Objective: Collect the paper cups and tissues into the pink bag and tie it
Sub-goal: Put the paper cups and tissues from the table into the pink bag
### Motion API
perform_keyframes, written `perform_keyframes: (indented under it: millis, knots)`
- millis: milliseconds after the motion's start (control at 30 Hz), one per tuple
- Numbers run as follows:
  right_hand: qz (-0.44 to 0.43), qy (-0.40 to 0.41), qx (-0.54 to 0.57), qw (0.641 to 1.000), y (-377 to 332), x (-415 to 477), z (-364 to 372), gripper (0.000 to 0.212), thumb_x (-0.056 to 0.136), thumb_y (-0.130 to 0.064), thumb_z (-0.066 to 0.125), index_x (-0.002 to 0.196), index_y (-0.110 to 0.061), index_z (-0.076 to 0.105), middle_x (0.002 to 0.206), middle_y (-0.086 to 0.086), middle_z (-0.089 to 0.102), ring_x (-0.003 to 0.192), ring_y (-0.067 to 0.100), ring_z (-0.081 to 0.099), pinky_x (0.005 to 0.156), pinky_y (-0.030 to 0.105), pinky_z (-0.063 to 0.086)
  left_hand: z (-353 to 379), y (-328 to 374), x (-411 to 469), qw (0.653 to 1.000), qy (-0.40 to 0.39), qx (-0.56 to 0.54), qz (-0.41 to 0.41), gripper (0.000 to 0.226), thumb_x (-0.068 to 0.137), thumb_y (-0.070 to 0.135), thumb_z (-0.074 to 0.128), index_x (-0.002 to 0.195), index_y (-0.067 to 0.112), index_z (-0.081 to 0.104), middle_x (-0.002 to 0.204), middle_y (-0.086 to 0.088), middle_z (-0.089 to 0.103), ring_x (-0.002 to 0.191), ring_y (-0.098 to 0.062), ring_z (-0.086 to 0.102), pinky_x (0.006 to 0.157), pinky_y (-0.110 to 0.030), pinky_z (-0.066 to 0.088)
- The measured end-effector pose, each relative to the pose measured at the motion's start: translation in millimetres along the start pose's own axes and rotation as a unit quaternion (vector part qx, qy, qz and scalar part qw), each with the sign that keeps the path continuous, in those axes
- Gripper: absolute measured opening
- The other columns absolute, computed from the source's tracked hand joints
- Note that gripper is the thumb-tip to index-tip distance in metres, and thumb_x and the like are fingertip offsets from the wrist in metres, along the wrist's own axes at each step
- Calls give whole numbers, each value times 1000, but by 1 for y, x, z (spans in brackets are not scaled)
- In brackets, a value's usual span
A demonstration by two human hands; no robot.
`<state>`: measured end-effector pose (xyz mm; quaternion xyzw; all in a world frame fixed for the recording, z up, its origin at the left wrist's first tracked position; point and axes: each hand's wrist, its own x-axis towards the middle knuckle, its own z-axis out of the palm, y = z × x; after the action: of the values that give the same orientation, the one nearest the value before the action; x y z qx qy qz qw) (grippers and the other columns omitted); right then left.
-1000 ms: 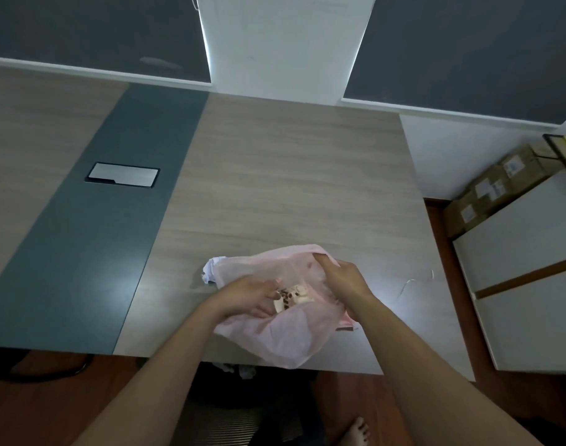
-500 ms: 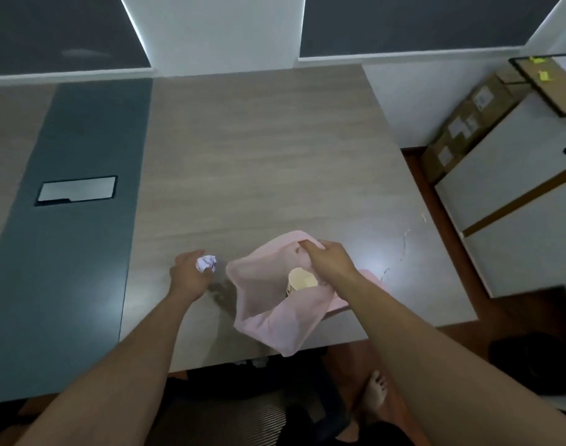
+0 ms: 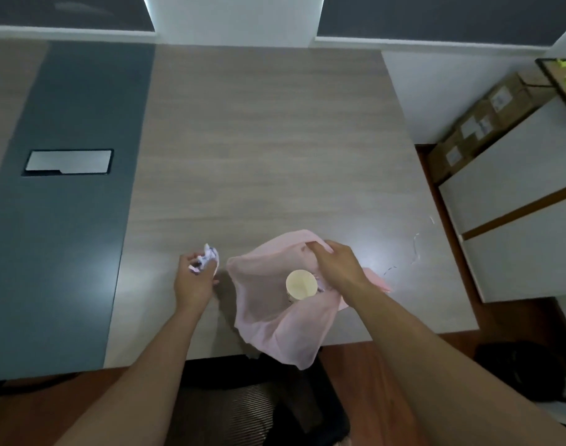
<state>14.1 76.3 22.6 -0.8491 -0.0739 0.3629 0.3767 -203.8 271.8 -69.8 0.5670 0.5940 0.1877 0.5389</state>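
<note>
Reaching forward, left hand clutching crumpled tissue, right hand pinching pink bag rim.

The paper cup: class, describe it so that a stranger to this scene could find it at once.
Start at the wooden table and go to its near edge, where the pink bag sits open. The paper cup is inside it, beside the right hand. Its round cream mouth distinguishes it from the crumpled white tissue in the left hand.

Looks like an office meeting room: long wood-grain conference table with a flush cable hatch, stacked cardboard boxes, white cabinets.
</note>
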Motion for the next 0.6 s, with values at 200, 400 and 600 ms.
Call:
perform_keyframes:
  millis: [200,400,600]
  knots:
    - [34,-39,46,998,-22,-6,8,58,102,-77,50,101,-24,75,89,-2,74,81,16,68,66,31,47,7,44,-38,934,-355,-28,29,38,89,49,86,121,29,79,91,5,76,69,-10,62,54,-25,48]
    - [22,-45,41,998,-35,-15,11,65,93,-88,51,90,-26,72,83,1,78,69,17,72,53,25,51,57,58,-65,919,-374,120,44,53,92,53,83,136,26,71,119,17,75,101,-5,70,82,-17,57]
    - [40,-60,72,995,-45,-17,-5,80,86,-96,49,98,-21,74,81,6,73,68,23,65,62,32,46,38,52,-60,948,-189,157,200,10,103,30,73,111,34,76,106,12,78,88,2,73,78,-28,56]
